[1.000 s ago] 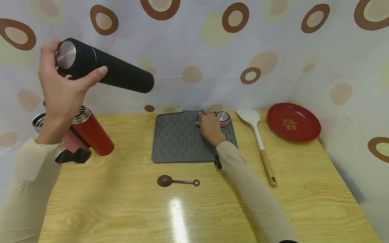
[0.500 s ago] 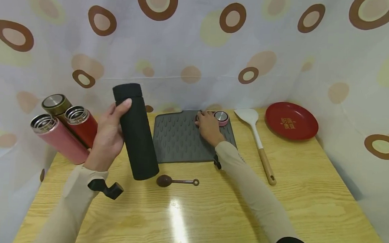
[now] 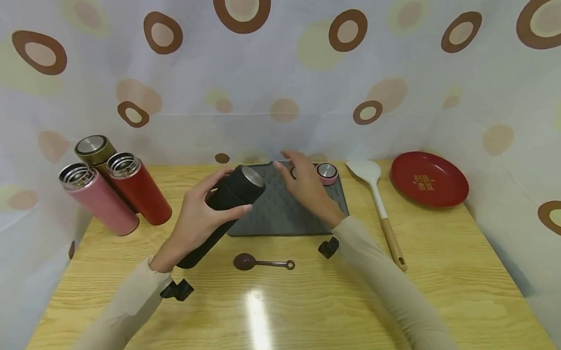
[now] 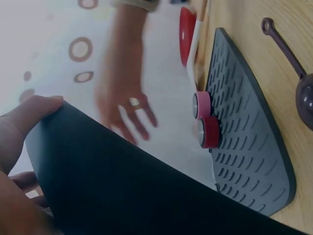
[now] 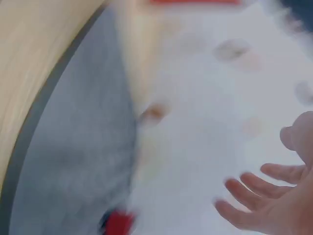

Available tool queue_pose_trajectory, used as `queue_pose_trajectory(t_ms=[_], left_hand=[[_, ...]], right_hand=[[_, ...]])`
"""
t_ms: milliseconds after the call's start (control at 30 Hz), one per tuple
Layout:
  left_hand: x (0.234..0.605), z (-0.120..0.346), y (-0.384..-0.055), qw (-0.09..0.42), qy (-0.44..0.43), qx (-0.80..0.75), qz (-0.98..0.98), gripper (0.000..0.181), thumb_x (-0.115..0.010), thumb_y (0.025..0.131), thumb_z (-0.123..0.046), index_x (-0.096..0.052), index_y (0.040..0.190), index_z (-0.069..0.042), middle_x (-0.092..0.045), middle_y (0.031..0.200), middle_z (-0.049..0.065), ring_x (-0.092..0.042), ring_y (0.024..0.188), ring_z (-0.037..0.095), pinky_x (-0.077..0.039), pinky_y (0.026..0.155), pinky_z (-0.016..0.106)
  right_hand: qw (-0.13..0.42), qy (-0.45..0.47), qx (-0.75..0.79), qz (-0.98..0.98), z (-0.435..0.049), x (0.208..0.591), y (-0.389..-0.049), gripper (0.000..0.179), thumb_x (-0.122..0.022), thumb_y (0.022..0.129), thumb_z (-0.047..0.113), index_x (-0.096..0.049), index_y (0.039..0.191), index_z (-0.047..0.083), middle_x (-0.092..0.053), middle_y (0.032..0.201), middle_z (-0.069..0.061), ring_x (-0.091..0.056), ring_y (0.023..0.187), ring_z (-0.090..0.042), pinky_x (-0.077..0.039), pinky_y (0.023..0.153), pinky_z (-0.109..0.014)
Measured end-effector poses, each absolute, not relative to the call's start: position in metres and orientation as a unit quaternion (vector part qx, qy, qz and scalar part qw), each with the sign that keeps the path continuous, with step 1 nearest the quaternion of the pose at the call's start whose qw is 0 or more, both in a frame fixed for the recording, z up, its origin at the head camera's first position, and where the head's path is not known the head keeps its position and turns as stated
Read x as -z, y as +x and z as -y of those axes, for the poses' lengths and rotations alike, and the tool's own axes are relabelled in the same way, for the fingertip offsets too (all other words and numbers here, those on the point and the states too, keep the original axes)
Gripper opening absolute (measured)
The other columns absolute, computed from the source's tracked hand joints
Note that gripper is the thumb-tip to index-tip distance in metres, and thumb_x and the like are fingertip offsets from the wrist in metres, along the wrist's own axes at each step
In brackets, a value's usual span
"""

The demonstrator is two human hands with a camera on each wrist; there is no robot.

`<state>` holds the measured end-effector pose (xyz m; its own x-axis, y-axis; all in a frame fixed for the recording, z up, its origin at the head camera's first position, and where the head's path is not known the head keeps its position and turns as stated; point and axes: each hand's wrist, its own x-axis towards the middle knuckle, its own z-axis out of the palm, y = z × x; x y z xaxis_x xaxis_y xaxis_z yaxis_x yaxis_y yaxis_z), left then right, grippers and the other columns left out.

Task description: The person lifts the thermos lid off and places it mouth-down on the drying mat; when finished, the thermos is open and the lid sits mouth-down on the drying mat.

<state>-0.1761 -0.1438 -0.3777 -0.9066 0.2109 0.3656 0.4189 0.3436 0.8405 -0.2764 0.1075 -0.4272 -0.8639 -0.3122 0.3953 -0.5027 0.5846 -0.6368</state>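
- Your left hand (image 3: pixel 198 215) is wrapped round the black flask (image 3: pixel 236 189), thumb on one side.
- Flask tilted, steel-topped end up, in front of the grey mat's (image 3: pixel 282 220) left part.
- Your right hand (image 3: pixel 307 186): fingers spread apart, holding nothing, above the mat.
- Pink lid (image 4: pixel 203 104) and red lid (image 4: pixel 211 132) side by side on the mat.
- Brown spoon (image 3: pixel 244 261) lies nearer you.

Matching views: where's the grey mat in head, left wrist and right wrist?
Head: grey mat at centre, partly covered by the black bottle and right hand.
Left wrist: grey mat right of centre, slanting.
Right wrist: grey mat on the left, blurred, cut off below.
Shared landmark: right hand, visible in all three.
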Motion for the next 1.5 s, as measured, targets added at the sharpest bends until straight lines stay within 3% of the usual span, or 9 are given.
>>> queue_pose_trajectory(t_ms=[167, 367, 467, 767, 900, 1000, 1033, 1267, 1500], left_hand=[[0.386, 0.136, -0.17, 0.099, -0.22, 0.511, 0.825, 0.07, -0.09, 0.082, -0.013, -0.061, 0.146, -0.012, -0.067, 0.132, 0.012, -0.066, 0.106, 0.026, -0.059, 0.08, 0.032], [0.397, 0.119, -0.156, 0.129, -0.276, 0.442, 0.843, 0.074, -0.093, 0.08, -0.012, -0.059, 0.145, -0.005, -0.064, 0.136, 0.016, -0.067, 0.115, 0.032, -0.062, 0.086, 0.046], [0.402, 0.109, -0.148, 0.133, -0.289, 0.432, 0.844, 0.074, -0.093, 0.079, -0.014, -0.059, 0.145, -0.007, -0.063, 0.137, 0.015, -0.066, 0.118, 0.032, -0.062, 0.086, 0.045], [0.412, 0.101, -0.138, 0.151, -0.278, 0.419, 0.851, 0.087, -0.093, 0.081, -0.021, -0.047, 0.154, -0.012, -0.056, 0.145, 0.014, -0.061, 0.127, 0.032, -0.058, 0.096, 0.05], [0.409, 0.113, -0.138, 0.165, -0.248, 0.374, 0.878, 0.093, -0.097, 0.075, -0.021, -0.046, 0.152, -0.011, -0.057, 0.142, 0.015, -0.06, 0.126, 0.034, -0.054, 0.101, 0.056], [0.407, 0.118, -0.139, 0.174, -0.249, 0.347, 0.887, 0.086, -0.097, 0.076, -0.022, -0.05, 0.147, -0.012, -0.059, 0.139, 0.014, -0.059, 0.124, 0.036, -0.052, 0.102, 0.059], [0.407, 0.119, -0.139, 0.182, -0.256, 0.336, 0.888, 0.084, -0.096, 0.076, -0.023, -0.052, 0.146, -0.012, -0.06, 0.137, 0.015, -0.06, 0.124, 0.036, -0.052, 0.101, 0.06], [0.411, 0.118, -0.142, 0.346, -0.297, 0.198, 0.868, 0.089, -0.104, 0.061, -0.015, -0.062, 0.138, -0.005, -0.065, 0.128, 0.021, -0.063, 0.115, 0.041, -0.051, 0.096, 0.064], [0.417, 0.12, -0.146, 0.409, -0.312, 0.105, 0.851, 0.094, -0.107, 0.053, -0.02, -0.065, 0.136, -0.006, -0.065, 0.126, 0.021, -0.063, 0.112, 0.041, -0.051, 0.093, 0.063]], right_hand=[[-0.015, 0.257, -0.527, 0.81, -0.1, 0.387, -0.218, 0.054, -0.053, 0.111, 0.033, -0.042, 0.157, 0.008, -0.059, 0.143, -0.02, -0.074, 0.099, -0.033, -0.062, 0.077, -0.041], [-0.113, 0.261, -0.563, 0.776, -0.102, 0.385, -0.174, 0.064, -0.062, 0.106, 0.038, -0.038, 0.159, 0.01, -0.061, 0.132, -0.019, -0.075, 0.083, -0.024, -0.064, 0.067, -0.041], [-0.074, 0.244, -0.55, 0.795, -0.107, 0.387, -0.159, 0.06, -0.071, 0.101, 0.032, -0.047, 0.152, 0.011, -0.064, 0.121, -0.012, -0.072, 0.083, -0.019, -0.063, 0.068, -0.036], [0.007, 0.222, -0.565, 0.795, -0.118, 0.385, -0.143, 0.053, -0.076, 0.097, 0.024, -0.056, 0.145, 0.016, -0.065, 0.125, -0.01, -0.07, 0.084, -0.019, -0.056, 0.061, -0.031], [0.037, 0.208, -0.588, 0.781, -0.127, 0.381, -0.145, 0.052, -0.075, 0.097, 0.02, -0.057, 0.146, 0.015, -0.062, 0.129, -0.012, -0.07, 0.106, -0.023, -0.06, 0.084, -0.04], [0.055, 0.191, -0.589, 0.783, -0.135, 0.376, -0.145, 0.056, -0.074, 0.097, 0.02, -0.055, 0.149, 0.015, -0.059, 0.137, -0.012, -0.062, 0.124, -0.026, -0.054, 0.102, -0.044], [0.058, 0.189, -0.587, 0.785, -0.137, 0.375, -0.145, 0.057, -0.074, 0.097, 0.02, -0.054, 0.15, 0.016, -0.059, 0.139, -0.012, -0.062, 0.125, -0.027, -0.055, 0.1, -0.042], [0.034, 0.217, -0.547, 0.808, -0.138, 0.379, -0.146, 0.054, -0.061, 0.107, 0.026, -0.044, 0.158, 0.022, -0.058, 0.124, -0.016, -0.07, 0.074, -0.023, -0.06, 0.059, -0.035], [-0.054, 0.127, -0.584, 0.8, -0.142, 0.387, -0.156, 0.058, -0.06, 0.107, 0.036, -0.042, 0.154, 0.007, -0.051, 0.145, -0.025, -0.071, 0.064, -0.028, -0.061, 0.084, -0.04]])
